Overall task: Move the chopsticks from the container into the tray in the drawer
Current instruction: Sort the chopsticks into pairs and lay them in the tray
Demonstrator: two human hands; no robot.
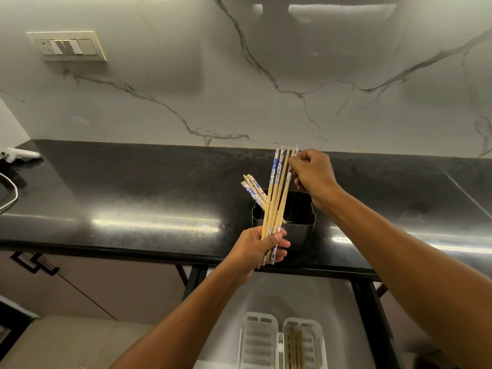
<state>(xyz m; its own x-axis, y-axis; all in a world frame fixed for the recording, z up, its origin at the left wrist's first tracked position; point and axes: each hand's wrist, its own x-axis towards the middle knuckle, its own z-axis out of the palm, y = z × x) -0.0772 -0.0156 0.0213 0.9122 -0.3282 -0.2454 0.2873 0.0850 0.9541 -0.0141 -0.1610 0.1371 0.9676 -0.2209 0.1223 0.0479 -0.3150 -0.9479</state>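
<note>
Above the black ribbed container (288, 225) on the dark countertop (133, 187), the left hand (259, 247) grips the lower ends of a chopstick bundle (277, 193), the right hand (312, 173) pinches its upper tips, other chopsticks (253, 190) lean inside, and the white tray (282, 342) lies in the near open drawer (332, 302).

chopsticks (277, 193) in my fingers: pale bamboo tan, some with white wrap printed in a blue pattern. container (298, 227): black, ribbed sides. surface (133, 187): glossy black stone, faint grey speckle. wall (239, 75): white marble with grey veining. switch plate (66, 46): cream with white switches. tray (282, 342) in the drawer (340, 302): white, slotted; drawer inside light grey. cabinet fronts (93, 283): brown-grey with black handles
</note>
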